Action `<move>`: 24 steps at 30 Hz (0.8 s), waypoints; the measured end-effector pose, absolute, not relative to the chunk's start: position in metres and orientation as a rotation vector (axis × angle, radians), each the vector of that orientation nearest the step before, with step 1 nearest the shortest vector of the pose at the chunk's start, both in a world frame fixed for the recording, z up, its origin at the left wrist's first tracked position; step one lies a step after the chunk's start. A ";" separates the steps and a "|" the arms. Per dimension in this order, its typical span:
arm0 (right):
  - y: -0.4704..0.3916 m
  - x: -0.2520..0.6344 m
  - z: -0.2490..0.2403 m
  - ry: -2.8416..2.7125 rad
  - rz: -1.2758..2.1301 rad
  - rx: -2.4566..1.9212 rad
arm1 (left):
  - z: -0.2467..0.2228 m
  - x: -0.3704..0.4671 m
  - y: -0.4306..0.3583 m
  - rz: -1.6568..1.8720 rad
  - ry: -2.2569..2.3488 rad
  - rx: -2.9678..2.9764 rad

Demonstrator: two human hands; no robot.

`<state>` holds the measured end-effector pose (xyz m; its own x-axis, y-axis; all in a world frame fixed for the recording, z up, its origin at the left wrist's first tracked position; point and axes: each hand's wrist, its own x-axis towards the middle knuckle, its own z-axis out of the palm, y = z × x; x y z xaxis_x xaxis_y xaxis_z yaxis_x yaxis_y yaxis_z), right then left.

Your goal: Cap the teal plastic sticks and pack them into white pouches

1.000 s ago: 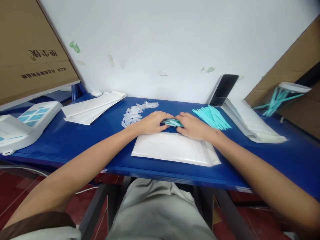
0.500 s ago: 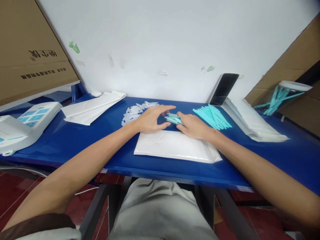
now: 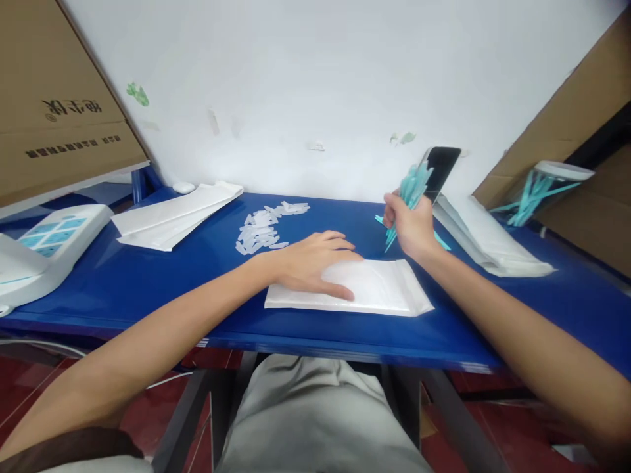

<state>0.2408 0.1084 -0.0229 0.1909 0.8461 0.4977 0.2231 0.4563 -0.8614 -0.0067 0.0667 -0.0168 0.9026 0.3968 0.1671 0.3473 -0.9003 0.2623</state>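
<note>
head camera: both bare hands worked over a glossy blue table.
left hand: fingers were spread wide, palm down over a flat white plastic packet.
right hand: fingers were closed around a bundle of thin teal strips, raised in front of a black-screened phone.
loose teal strips: lay on the table, partly hidden by the right hand.
small translucent white pieces: sat in a curved heap beyond the left forearm.
</note>
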 end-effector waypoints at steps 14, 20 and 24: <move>0.113 0.243 -0.035 -1.258 0.614 -1.029 | -0.021 -0.003 0.060 0.253 0.570 2.848; 0.110 0.245 -0.027 -1.231 0.759 -0.941 | -0.007 -0.009 0.054 0.217 0.513 2.700; 0.109 0.244 -0.029 -1.244 0.845 -0.904 | 0.005 -0.016 0.058 0.295 0.405 2.498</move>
